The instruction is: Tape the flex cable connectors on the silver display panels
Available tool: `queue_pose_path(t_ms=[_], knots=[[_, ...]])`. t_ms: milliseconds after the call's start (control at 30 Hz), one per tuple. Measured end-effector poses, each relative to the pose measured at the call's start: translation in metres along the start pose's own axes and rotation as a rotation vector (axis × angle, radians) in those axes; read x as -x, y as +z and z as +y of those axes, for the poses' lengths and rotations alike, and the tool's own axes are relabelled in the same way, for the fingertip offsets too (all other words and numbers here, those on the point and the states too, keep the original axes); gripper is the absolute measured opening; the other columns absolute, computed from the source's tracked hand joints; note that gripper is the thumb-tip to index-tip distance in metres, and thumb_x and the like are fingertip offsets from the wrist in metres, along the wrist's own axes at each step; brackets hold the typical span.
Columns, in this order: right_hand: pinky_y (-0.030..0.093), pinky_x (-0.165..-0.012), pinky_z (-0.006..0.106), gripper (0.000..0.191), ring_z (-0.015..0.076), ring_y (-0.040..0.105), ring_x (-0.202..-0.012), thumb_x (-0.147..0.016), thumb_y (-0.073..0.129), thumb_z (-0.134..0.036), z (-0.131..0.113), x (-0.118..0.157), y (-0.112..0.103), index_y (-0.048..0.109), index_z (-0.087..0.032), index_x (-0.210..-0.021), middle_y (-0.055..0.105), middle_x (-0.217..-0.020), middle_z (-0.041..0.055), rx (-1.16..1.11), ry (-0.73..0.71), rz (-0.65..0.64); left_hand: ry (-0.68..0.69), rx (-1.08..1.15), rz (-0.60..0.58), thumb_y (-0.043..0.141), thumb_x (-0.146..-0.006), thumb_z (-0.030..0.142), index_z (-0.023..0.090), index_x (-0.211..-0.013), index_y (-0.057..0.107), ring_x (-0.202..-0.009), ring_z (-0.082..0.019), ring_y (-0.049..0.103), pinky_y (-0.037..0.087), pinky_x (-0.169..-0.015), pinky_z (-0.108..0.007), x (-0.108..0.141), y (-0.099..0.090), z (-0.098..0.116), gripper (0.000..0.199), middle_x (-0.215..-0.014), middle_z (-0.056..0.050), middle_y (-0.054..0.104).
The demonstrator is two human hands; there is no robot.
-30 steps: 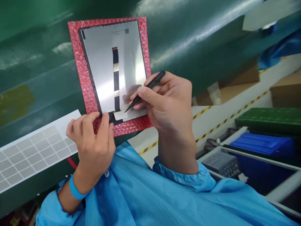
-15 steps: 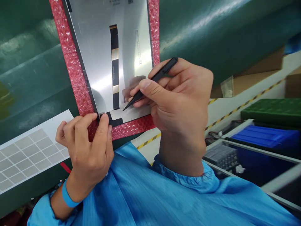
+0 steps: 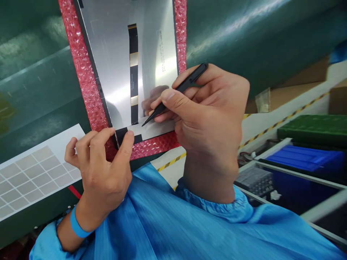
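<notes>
A silvery flat panel, looking like the back of a display screen (image 3: 108,54), lies on pink bubble wrap (image 3: 81,72). A black and gold flex cable (image 3: 133,77) runs down its middle. My right hand (image 3: 211,104) grips black tweezers (image 3: 187,82), their tip at the pale strip (image 3: 154,129) along the panel's near edge. At the near left corner is my left hand (image 3: 104,166), fingers apart and bent, with the thumb on the edge beside the black tape (image 3: 121,135). It holds nothing that I can see.
A white sheet of grey square stickers (image 3: 40,173) lies at left on the green mat (image 3: 230,43). To the right are a blue bin (image 3: 306,157), a metal frame (image 3: 300,175), cardboard boxes (image 3: 292,92) and yellow-black floor tape (image 3: 284,121).
My left thumb has slid right along the panel's near edge, away from the index finger, baring more black tape. The tweezers' tip stays at nearly the same spot.
</notes>
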State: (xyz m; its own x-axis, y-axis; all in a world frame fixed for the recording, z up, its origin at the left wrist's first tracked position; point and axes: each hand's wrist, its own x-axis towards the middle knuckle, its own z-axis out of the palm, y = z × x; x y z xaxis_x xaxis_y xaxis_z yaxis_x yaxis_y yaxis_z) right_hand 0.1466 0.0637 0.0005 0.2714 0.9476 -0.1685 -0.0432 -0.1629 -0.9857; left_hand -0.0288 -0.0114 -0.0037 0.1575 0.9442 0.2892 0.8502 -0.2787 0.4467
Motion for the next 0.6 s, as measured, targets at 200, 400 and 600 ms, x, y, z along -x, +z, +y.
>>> queue_pose_path(t_ms=[200, 400, 600], knots=[[0.063, -0.05, 0.021, 0.022, 0.0152, 0.076, -0.064, -0.089, 0.085, -0.014, -0.0017, -0.0004, 0.0015, 0.067, -0.025, -0.082, 0.072, -0.069, -0.0039, 0.014, 0.017, 0.012, -0.009, -0.016, -0.014, 0.068, -0.1, 0.011, 0.029, -0.121, 0.079, -0.119, -0.034, 0.065, 0.045, -0.106, -0.066, -0.0002, 0.0, 0.0015, 0.03, -0.123, -0.013, 0.075], [0.062, -0.05, 0.019, 0.023, 0.015, 0.078, -0.067, -0.09, 0.08, -0.005, -0.0012, 0.0003, 0.0017, 0.068, -0.024, -0.083, 0.073, -0.069, -0.0041, -0.004, -0.019, 0.005, -0.001, -0.012, 0.006, 0.07, -0.098, 0.01, 0.027, -0.121, 0.079, -0.12, -0.034, 0.064, 0.044, -0.108, -0.065, 0.0008, 0.0021, 0.0015, 0.03, -0.124, -0.014, 0.073], [0.063, -0.051, 0.023, 0.022, 0.0161, 0.078, -0.067, -0.092, 0.08, -0.01, 0.0018, 0.0017, 0.0009, 0.066, -0.026, -0.088, 0.075, -0.072, -0.0042, 0.054, -0.01, 0.019, 0.006, -0.01, 0.007, 0.073, -0.096, 0.009, 0.026, -0.12, 0.08, -0.122, -0.035, 0.062, 0.042, -0.109, -0.064, 0.0011, 0.0036, 0.0008, 0.031, -0.125, -0.015, 0.072]])
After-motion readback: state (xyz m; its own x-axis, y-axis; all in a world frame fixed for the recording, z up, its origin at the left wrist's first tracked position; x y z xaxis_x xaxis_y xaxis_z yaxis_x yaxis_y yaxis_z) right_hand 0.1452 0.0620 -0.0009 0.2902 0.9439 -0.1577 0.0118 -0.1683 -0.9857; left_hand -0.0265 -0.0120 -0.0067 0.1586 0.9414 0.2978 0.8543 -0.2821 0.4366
